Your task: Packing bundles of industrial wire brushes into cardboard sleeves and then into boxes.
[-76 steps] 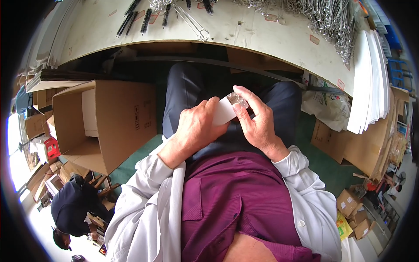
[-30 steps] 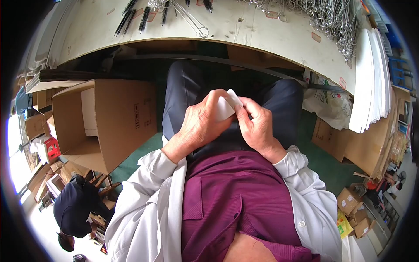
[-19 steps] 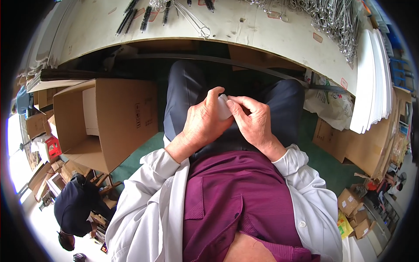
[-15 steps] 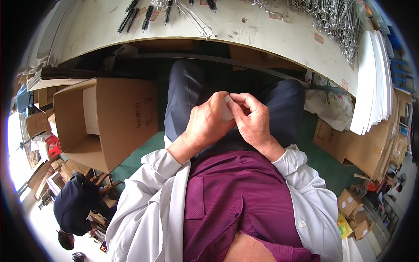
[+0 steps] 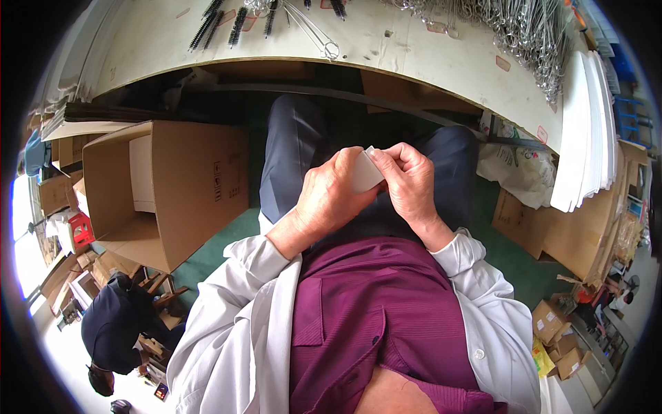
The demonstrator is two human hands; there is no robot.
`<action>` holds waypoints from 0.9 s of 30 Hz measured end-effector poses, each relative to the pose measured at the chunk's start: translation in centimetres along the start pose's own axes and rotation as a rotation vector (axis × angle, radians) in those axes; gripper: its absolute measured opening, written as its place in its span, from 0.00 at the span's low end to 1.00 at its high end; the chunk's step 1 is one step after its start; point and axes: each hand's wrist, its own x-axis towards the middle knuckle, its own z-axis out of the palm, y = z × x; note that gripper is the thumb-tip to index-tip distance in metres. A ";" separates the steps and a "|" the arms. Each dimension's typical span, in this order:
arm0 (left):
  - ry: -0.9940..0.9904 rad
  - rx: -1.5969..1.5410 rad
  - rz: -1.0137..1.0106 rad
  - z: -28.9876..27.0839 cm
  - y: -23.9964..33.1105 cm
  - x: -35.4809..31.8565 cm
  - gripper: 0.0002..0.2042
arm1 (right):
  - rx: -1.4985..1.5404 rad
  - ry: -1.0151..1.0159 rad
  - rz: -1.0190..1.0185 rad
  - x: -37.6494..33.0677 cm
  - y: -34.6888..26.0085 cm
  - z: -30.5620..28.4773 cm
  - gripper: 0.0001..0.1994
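Note:
Over my lap, my left hand point(image 5: 324, 190) is closed around a small white flat piece point(image 5: 367, 174), which looks like a card or a thin stack of cards. Its broad face shows between my hands; the lower part is hidden behind my left fingers. With thumb and fingertips together, my right hand point(image 5: 409, 185) pinches the upper right edge of the same piece. Both hands are below the near edge of the pale workbench point(image 5: 386, 55).
Black-bristled wire brushes point(image 5: 238, 26) and a heap of looped metal wires point(image 5: 534, 41) lie on the bench. White sheets point(image 5: 586, 131) hang at its right end. An open cardboard box point(image 5: 200, 186) stands at my left; a person point(image 5: 121, 324) bends over behind it.
My right hand has shifted slightly right, and its fingers have moved along the white piece's edge. More of the piece's face now shows between my hands.

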 end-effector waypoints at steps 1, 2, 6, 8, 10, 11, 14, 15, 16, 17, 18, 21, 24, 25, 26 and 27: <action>0.001 0.002 -0.011 0.1 0.0 0.0 0.28 | -0.002 0.000 -0.001 0.0 0.0 0.1 0.09; 0.002 0.004 -0.022 0.1 0.0 0.0 0.28 | -0.048 0.017 -0.045 0.1 0.1 0.2 0.09; 0.021 -0.002 -0.017 0.0 0.1 0.0 0.27 | -0.284 0.084 -0.220 -0.1 -0.1 0.8 0.10; 0.016 0.000 -0.039 0.0 0.0 -0.1 0.27 | -0.323 0.091 -0.261 -0.3 -0.1 1.2 0.10; 0.064 -0.004 0.013 0.2 -0.4 -0.2 0.26 | -0.363 0.096 -0.302 -0.5 -0.2 1.4 0.11; 0.108 -0.005 0.063 0.2 -0.6 -0.3 0.26 | -0.355 0.088 -0.307 -0.7 -0.3 1.5 0.10; 0.117 -0.029 0.028 -0.2 -0.6 -0.3 0.28 | -0.334 0.056 -0.338 -1.1 -0.1 1.4 0.10; 0.122 -0.032 0.026 -0.3 -0.7 -0.2 0.28 | -0.315 0.036 -0.362 -1.1 0.1 1.4 0.12; 0.114 -0.050 -0.001 -0.5 -0.9 -0.1 0.29 | -0.320 0.031 -0.363 -1.2 0.2 1.4 0.12; 0.106 -0.068 -0.029 -0.7 -1.0 0.0 0.30 | -0.328 -0.003 -0.364 -1.4 0.4 1.5 0.14; 0.110 -0.071 -0.032 -0.8 -1.0 0.0 0.30 | -0.335 -0.038 -0.365 -1.4 0.6 1.6 0.18; 0.098 -0.092 -0.059 -1.1 -1.1 -0.1 0.30 | -0.240 -0.067 -0.298 -1.4 0.5 2.2 0.19; 0.096 -0.102 -0.084 -1.3 -1.3 -0.2 0.30 | -0.308 -0.077 -0.336 -1.2 0.2 2.4 0.19; 0.104 -0.125 -0.090 -1.3 -1.3 -0.2 0.29 | -0.387 -0.080 -0.402 -1.2 0.1 2.4 0.18; 0.112 -0.148 -0.095 -1.3 -1.4 -0.2 0.27 | -0.388 -0.081 -0.401 -1.1 0.1 2.4 0.18; 0.112 -0.149 -0.096 -1.3 -1.4 -0.2 0.27 | -0.416 -0.088 -0.435 -1.1 0.0 2.5 0.18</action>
